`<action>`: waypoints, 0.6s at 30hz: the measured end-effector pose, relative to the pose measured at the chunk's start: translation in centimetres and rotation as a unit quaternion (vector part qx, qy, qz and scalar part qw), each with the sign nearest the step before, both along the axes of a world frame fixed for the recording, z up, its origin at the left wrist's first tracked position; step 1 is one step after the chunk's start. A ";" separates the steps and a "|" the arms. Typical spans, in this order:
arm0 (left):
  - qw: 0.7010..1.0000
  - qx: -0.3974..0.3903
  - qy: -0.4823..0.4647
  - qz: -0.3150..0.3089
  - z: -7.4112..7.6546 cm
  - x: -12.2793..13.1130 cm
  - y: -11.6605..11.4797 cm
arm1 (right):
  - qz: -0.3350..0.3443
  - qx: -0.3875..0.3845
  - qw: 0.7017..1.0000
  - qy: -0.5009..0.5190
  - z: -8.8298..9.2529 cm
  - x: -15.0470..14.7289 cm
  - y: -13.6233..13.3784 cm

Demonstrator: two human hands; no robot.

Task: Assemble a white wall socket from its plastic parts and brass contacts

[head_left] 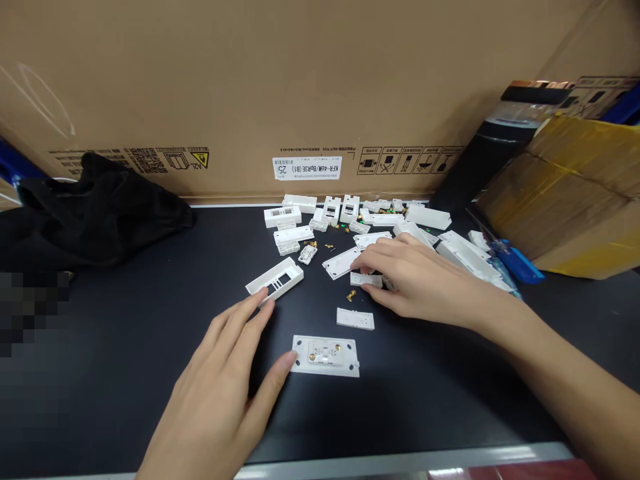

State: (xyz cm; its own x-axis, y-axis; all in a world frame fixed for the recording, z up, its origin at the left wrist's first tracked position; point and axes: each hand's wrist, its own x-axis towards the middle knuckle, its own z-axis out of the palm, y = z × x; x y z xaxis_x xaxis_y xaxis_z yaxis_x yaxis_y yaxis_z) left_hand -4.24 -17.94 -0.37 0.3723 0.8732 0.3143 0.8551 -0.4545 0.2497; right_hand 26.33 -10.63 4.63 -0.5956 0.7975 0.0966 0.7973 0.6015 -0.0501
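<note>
My left hand rests low over the black table with its fingers spread. Its fingertips touch the near edge of a white plastic housing with a rectangular window. The thumb meets the left edge of a white plate, on which a socket insert with brass screws sits. My right hand is curled, with thumb and fingers around a small white plastic strip; its far end is hidden. Near that thumb lie a brass contact piece and another white strip.
Several white housings, plates and brass bits crowd the back. A large cardboard box forms the rear wall. At right are a black bottle, a taped carton and a blue-handled screwdriver; black cloth lies left.
</note>
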 end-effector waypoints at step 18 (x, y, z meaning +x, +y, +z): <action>0.972 -0.056 -0.182 0.137 0.7 -0.3 -0.6 | 0.005 -0.017 1.000 0.014 0.1 -0.2 -0.1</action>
State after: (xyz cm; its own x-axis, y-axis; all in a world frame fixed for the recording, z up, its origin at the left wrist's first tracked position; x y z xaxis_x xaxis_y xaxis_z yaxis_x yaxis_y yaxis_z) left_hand -4.52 -18.57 0.32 0.0038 0.9602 0.2792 0.7864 -0.1753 0.5923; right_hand 26.18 -10.69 4.71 -0.6010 0.7944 0.0875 0.7891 0.6072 -0.0930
